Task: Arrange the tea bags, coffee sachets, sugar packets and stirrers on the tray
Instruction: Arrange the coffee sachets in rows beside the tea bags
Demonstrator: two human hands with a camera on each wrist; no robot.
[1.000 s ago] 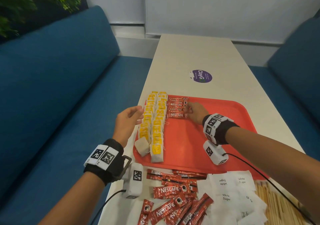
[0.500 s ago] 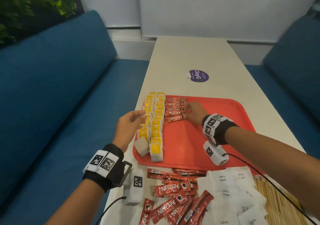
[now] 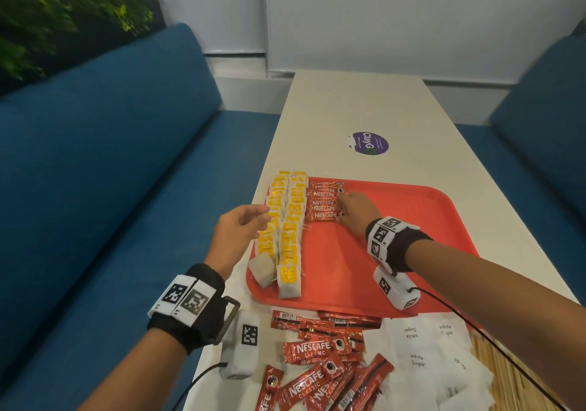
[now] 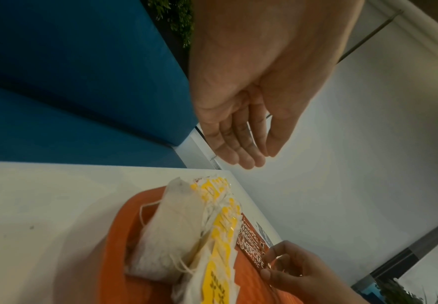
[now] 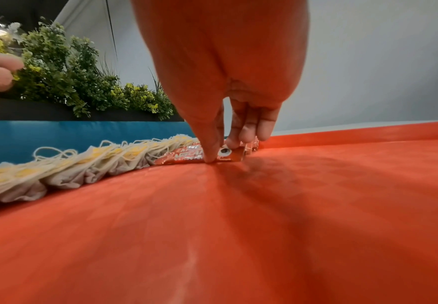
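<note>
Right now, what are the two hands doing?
Left hand: open, holding nothing.
Right hand: fingertips pinching the nearest coffee sachet on the tray.

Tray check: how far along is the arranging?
Done: tea bags lined in two rows on the tray. In hand: right hand sets the coffee row; left hand hovers empty. Left: loose sachets, sugar packets and stirrers, all off the tray.

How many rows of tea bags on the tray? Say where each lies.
2. One row runs along the tray's left rim; the other lies beside it, nearer the middle.
</note>
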